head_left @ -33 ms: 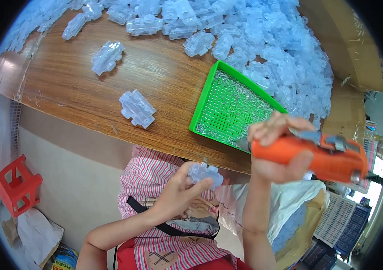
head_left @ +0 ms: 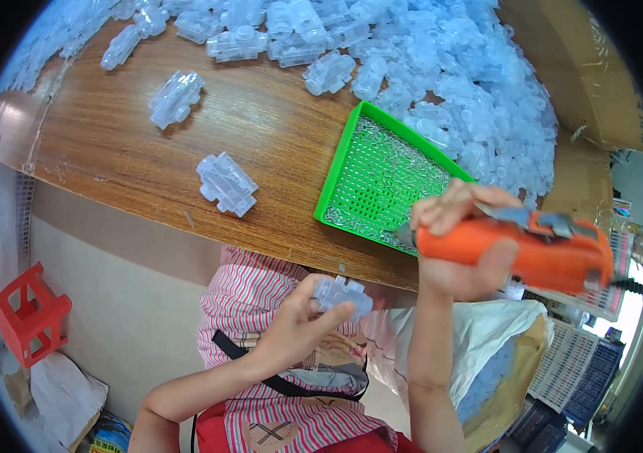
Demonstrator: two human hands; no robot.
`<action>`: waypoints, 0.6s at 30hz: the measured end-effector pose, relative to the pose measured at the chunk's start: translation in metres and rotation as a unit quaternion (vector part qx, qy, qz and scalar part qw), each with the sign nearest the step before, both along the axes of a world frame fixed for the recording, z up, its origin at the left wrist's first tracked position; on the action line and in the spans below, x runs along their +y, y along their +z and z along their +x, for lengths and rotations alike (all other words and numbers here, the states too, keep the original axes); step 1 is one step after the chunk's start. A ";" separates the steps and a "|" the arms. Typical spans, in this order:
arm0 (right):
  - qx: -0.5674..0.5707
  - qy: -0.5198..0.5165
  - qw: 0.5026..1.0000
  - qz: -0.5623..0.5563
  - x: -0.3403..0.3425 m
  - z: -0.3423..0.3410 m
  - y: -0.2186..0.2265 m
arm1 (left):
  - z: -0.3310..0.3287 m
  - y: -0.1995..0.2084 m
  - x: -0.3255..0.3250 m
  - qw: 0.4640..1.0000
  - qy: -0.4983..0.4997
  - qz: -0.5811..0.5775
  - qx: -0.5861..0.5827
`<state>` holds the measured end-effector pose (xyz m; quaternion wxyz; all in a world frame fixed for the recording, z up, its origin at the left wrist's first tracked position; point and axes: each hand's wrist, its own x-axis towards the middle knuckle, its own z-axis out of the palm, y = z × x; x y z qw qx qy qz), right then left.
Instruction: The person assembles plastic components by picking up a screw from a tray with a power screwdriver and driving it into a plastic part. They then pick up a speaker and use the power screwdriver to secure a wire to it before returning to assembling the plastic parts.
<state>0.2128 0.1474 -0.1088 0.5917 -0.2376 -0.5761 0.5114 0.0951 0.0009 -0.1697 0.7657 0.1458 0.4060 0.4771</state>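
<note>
My left hand (head_left: pixel 299 328) holds a small clear plastic part (head_left: pixel 344 294) below the table's near edge, in front of my striped shirt. My right hand (head_left: pixel 454 241) is wrapped around an orange electric screwdriver (head_left: pixel 540 253). Its tip points left, over the near corner of a green tray (head_left: pixel 334 189). The tray lies on the wooden table (head_left: pixel 276 128) and holds many small metal screws. The part and the screwdriver tip are apart.
A large heap of clear plastic parts (head_left: pixel 442 75) covers the far side of the table. Two loose parts (head_left: pixel 225 183) (head_left: pixel 175 98) lie nearer. A red stool (head_left: pixel 30 313) stands on the floor at left, a white sack (head_left: pixel 488 355) at right, and a cardboard box (head_left: pixel 601 75) beyond.
</note>
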 end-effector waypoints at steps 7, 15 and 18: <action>-0.034 -0.077 0.996 -0.001 0.008 -0.014 -0.025 | -0.018 0.010 0.005 0.994 0.003 -0.101 -0.032; -0.017 -0.051 0.998 -0.016 0.008 -0.012 -0.031 | -0.015 0.005 0.005 0.994 0.008 -0.108 -0.031; -0.015 -0.055 0.998 -0.005 0.009 -0.013 -0.031 | -0.013 0.003 0.006 0.993 0.023 -0.111 -0.033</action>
